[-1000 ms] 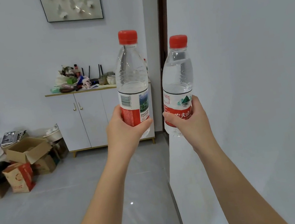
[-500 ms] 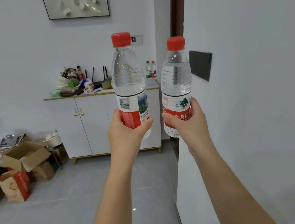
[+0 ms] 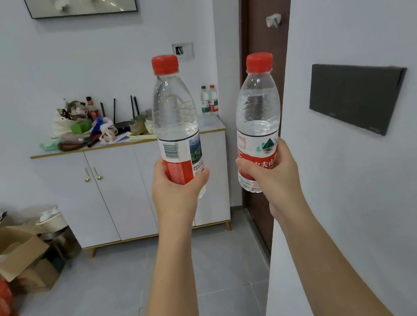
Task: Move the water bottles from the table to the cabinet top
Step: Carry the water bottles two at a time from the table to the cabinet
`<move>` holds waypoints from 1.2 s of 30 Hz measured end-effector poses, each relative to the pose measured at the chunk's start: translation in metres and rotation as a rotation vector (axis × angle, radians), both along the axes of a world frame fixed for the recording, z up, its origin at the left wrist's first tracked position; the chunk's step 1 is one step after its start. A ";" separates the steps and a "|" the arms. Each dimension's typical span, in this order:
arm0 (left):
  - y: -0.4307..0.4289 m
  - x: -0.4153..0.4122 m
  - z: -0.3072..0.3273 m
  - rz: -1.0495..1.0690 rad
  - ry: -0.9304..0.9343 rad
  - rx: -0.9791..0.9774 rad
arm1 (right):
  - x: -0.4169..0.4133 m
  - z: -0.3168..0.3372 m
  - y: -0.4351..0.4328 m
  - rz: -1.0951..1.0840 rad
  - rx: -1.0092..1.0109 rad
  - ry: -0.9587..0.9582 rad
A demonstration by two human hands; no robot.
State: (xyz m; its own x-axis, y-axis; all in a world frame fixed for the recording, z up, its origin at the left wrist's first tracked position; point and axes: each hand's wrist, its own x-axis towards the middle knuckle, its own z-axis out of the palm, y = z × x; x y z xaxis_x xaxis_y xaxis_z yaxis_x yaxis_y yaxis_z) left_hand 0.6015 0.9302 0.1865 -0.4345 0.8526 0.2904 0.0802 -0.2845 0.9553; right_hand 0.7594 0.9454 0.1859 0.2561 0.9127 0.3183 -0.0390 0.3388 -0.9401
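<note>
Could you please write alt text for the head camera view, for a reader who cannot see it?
Two bare hands each hold an upright red-capped water bottle out in front: the left hand grips the left bottle, the right hand the right bottle. Beyond them stands a white cabinet, its top cluttered on the left, with two small bottles at its right end.

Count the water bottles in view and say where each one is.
4. One bottle is in the left hand, one bottle in the right hand, and two small bottles stand on the cabinet top at its right end. Clutter there may hide more.
</note>
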 end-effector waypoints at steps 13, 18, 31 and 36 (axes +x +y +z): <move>0.200 -0.062 0.016 -0.067 -0.028 0.033 | -0.056 0.010 0.195 -0.049 0.032 0.005; 0.251 -0.077 0.010 -0.063 -0.026 0.011 | -0.073 0.008 0.251 -0.025 0.036 -0.001; 0.444 -0.080 -0.005 -0.102 0.002 0.055 | -0.090 -0.007 0.453 0.026 0.081 -0.021; 0.532 -0.080 0.000 -0.090 0.015 0.070 | -0.091 -0.004 0.552 0.033 0.086 -0.037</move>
